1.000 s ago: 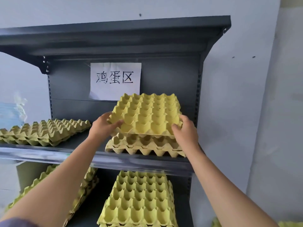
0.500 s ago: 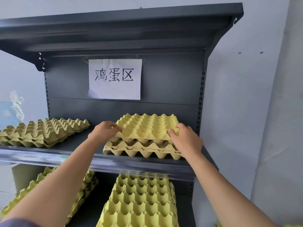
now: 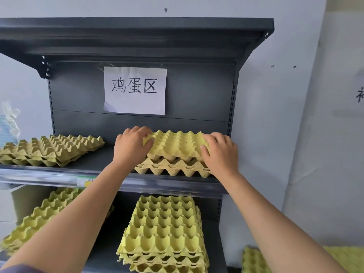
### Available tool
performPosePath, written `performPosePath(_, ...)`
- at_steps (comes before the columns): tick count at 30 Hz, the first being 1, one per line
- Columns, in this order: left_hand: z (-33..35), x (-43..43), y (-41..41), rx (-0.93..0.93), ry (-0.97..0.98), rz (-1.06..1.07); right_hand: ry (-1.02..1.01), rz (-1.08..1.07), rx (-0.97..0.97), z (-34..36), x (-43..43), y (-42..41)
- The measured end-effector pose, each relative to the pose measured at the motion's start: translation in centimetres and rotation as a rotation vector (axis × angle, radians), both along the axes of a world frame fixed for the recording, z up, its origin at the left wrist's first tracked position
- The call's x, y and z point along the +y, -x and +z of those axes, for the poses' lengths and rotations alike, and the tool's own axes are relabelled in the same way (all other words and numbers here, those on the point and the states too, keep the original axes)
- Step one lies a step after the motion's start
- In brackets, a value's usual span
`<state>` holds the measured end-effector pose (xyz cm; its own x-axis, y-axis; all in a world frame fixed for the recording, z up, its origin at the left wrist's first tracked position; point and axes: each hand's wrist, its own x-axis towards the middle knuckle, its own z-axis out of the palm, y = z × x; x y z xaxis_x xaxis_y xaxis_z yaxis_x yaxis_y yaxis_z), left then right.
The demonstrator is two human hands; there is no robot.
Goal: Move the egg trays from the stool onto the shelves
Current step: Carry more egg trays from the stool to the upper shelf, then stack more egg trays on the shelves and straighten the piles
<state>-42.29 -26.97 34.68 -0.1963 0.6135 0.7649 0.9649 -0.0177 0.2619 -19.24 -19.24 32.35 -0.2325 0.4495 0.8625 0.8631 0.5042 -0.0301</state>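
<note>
Just now the tray (image 3: 177,143) has come down. A second ago it was held up and tilted above the right pile (image 3: 173,170); now it lies almost flat on that pile, at the right end of the middle shelf (image 3: 59,175). The left hand (image 3: 131,146) grasps its left edge, fingers curled over the far corner and thumb on the near side. The right hand (image 3: 220,152) grasps the right edge in the same way. Neither has let go. I judge the placing nearly done: what remains is to seat the cups into those beneath and release. Whether it is fully nested I cannot tell, since the hands cover both sides.

The middle shelf carries two piles, the right pile and a left pile (image 3: 51,148) at the left end, well apart. The lower shelf (image 3: 110,249) carries two more, a lower right pile (image 3: 163,233) and a lower left pile (image 3: 39,219). More trays (image 3: 254,261) show at the bottom right corner of the view, so some likely remain to move. The stool is not in sight.
</note>
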Motion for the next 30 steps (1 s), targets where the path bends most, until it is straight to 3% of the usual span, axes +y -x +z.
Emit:
performPosePath(9,-2.4,-1.4,-9.2,0.206,-0.095,-0.161,-0.072,-0.03,0.015,-2.2,-2.4,-8.4)
performPosePath(17,-6.3,1.6,-25.2,0.392,-0.084,-0.408,-0.045,-0.09,-0.016,-6.9,-1.6,-23.7)
performPosePath(23,-12.7,5.2,-39.6,0.294,0.065,-0.573,0.122,-0.134,-0.076,-13.1,-0.8,-38.2)
performPosePath(30,-20.6,8.4,-48.6,0.146,0.328,-0.638,0.382,-0.246,-0.078,-19.9,0.4,-48.9)
